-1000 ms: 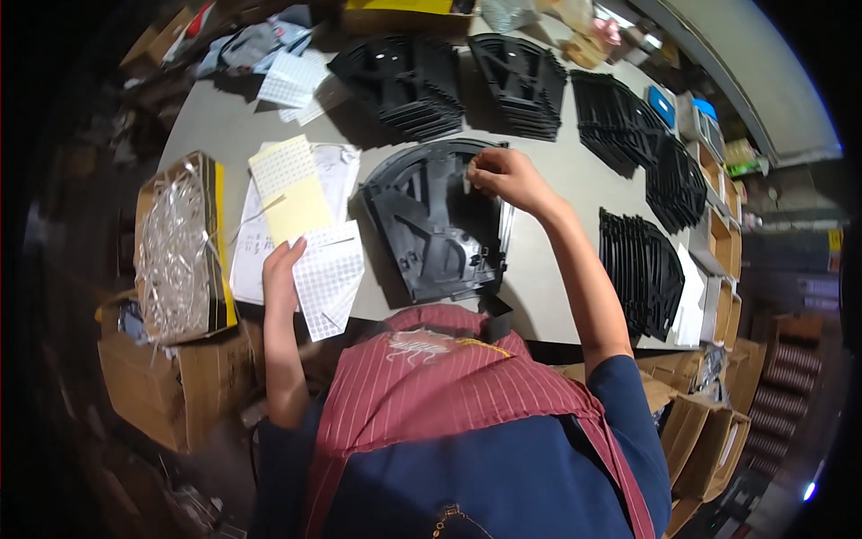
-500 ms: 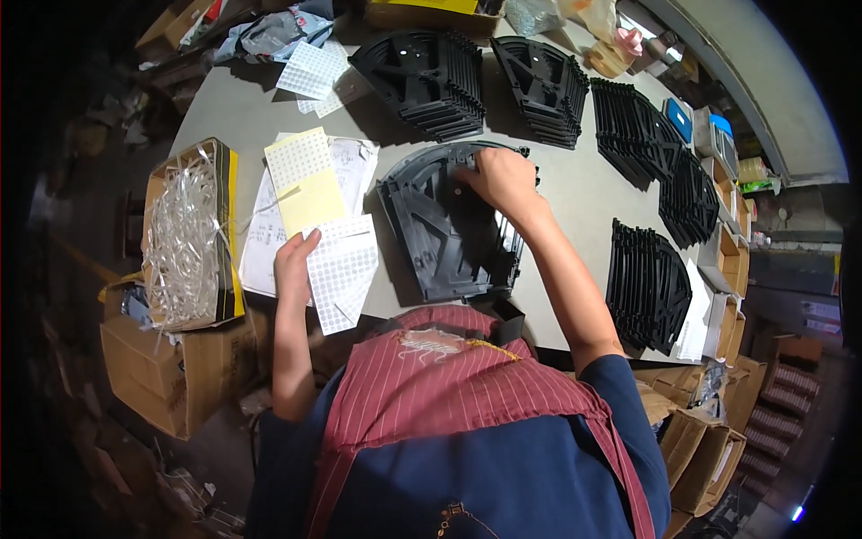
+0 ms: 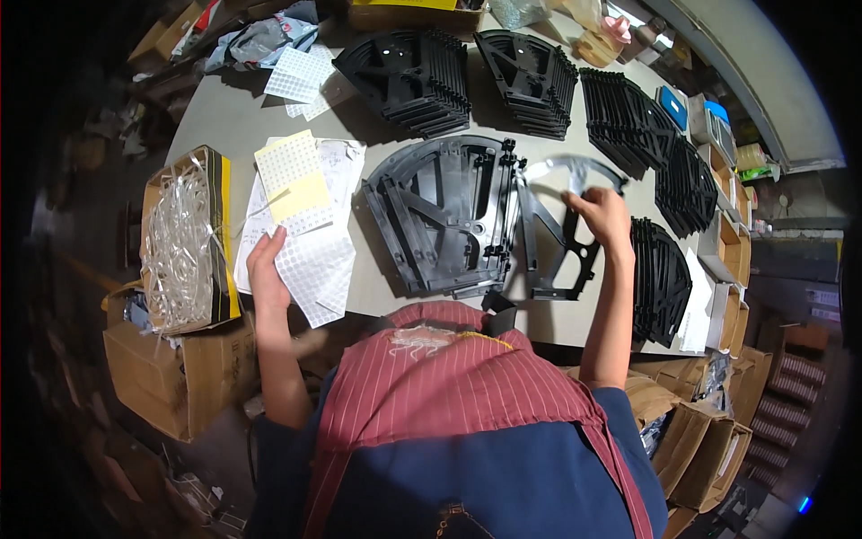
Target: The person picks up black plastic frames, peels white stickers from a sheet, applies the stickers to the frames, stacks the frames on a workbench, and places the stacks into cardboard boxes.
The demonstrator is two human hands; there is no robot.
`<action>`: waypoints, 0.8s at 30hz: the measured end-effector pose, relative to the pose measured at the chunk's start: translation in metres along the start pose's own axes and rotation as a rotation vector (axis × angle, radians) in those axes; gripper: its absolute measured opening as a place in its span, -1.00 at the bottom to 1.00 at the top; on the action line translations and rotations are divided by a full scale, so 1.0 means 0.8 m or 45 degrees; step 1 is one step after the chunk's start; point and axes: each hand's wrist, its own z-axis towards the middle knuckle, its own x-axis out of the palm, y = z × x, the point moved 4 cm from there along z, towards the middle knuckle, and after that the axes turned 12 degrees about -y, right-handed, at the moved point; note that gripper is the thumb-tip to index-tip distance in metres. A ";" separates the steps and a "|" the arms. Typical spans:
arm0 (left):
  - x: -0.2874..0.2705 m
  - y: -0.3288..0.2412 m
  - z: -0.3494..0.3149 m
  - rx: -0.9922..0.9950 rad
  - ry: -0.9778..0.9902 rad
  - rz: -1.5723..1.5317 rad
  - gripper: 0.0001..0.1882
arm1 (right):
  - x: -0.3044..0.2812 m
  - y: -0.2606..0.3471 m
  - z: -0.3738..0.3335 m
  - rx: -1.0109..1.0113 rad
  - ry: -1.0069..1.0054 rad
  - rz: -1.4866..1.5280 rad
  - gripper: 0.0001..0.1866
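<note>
My left hand (image 3: 268, 268) pinches the edge of a white sheet of small round grey stickers (image 3: 314, 272), its lower corner folded over. My right hand (image 3: 600, 214) grips the upper part of a black fan-shaped plastic frame (image 3: 567, 232), which hangs tilted to the right of a pile. That pile of like black plastic frames (image 3: 431, 216) lies on the table in front of me. Left of it, a yellow sticker sheet (image 3: 294, 175) rests on papers with handwriting (image 3: 346, 171), just beyond my left hand.
More stacks of black frames stand along the far side (image 3: 404, 76) and right side (image 3: 663, 278) of the grey table (image 3: 215, 112). At the left, an open box (image 3: 184, 242) holds tangled clear strips. Cardboard boxes (image 3: 700, 458) sit below at the right.
My right hand has moved right from the middle pile, taking one black frame off it. My left hand and its sticker sheet have shifted slightly left.
</note>
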 end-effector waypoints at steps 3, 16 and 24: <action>0.021 -0.014 0.000 0.049 0.127 -0.010 -0.59 | 0.039 -0.075 -0.002 -0.126 -0.031 -0.359 -0.40; 0.110 -0.011 -0.055 0.189 0.251 0.086 -0.65 | 0.113 0.218 -0.020 -1.145 0.142 0.625 -0.82; 0.030 -0.028 -0.064 0.138 0.091 0.036 -0.63 | 0.106 0.237 -0.019 -0.906 -0.125 -0.018 -0.52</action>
